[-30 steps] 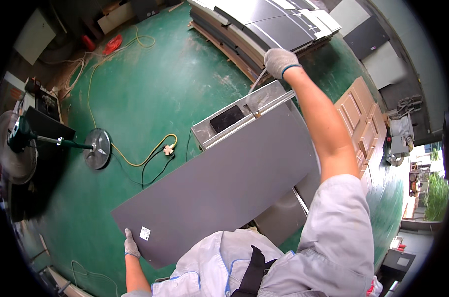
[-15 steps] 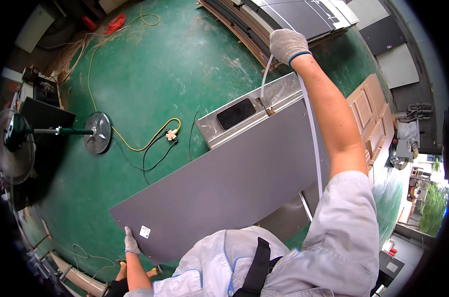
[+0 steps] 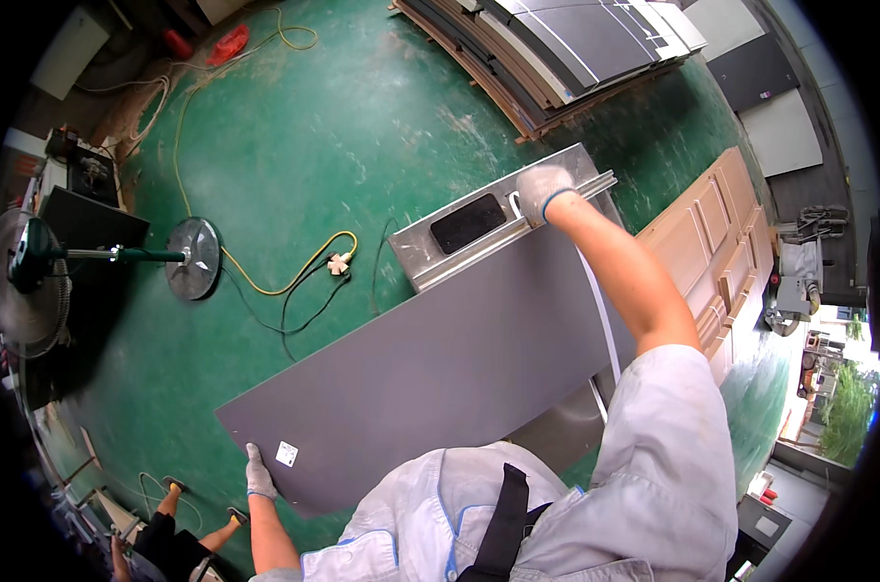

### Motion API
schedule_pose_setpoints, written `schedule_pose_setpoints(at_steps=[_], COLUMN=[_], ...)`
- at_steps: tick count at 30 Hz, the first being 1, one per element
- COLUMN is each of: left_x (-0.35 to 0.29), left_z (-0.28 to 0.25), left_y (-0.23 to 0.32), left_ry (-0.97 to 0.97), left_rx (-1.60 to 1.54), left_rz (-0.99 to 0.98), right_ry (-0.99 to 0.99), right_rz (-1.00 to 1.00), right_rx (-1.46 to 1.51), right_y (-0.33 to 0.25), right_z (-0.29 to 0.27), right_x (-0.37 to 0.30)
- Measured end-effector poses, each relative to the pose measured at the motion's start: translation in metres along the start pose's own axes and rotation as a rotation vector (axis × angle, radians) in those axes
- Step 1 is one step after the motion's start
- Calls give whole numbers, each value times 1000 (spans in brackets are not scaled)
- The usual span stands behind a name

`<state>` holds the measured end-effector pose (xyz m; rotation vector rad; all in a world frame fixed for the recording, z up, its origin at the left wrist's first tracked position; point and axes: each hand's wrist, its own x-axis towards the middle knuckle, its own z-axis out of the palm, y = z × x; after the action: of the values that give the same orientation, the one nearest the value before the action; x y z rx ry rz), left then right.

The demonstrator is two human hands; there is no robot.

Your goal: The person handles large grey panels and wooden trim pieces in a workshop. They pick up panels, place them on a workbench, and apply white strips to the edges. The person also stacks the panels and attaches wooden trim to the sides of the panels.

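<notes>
A long grey panel [image 3: 420,359] lies across in front of me, its right part against a metal bench top [image 3: 411,242]. My left hand [image 3: 258,472], in a knit glove, grips the panel's near left edge beside a white label [image 3: 286,454]; its thumb shows, the fingers underneath are hidden. My right hand [image 3: 544,192], gloved and slightly blurred, is closed at the bench's metal rail [image 3: 595,184]. A white strip [image 3: 600,306] runs from under that hand down over the panel's right part, and a short loop of it shows left of the hand.
A black phone [image 3: 467,223] lies on the bench. Beyond stand stacked boards [image 3: 556,58]; wooden door panels [image 3: 702,228] are at right. A standing fan [image 3: 32,262] and yellow cable [image 3: 265,294] are at left. Another person's legs [image 3: 183,529] show at lower left.
My right hand has come down from above the stacked boards to the bench rail, bringing the white strip with it. My left hand stays on the panel. The other person shows more at lower left.
</notes>
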<state>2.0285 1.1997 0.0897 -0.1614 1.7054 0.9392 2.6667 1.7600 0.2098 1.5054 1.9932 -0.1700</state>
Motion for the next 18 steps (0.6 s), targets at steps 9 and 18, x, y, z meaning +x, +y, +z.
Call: schedule_pose_setpoints(at_steps=[9, 18], left_x=[1, -3], left_z=[3, 9], left_y=[5, 13], left_ry=[-10, -136], left_rx=[49, 85], left_rz=[6, 22], right_ry=[188, 681], right_rz=[126, 426], right_rx=[167, 88], right_y=[19, -21], right_z=[-5, 34], right_x=[-85, -305])
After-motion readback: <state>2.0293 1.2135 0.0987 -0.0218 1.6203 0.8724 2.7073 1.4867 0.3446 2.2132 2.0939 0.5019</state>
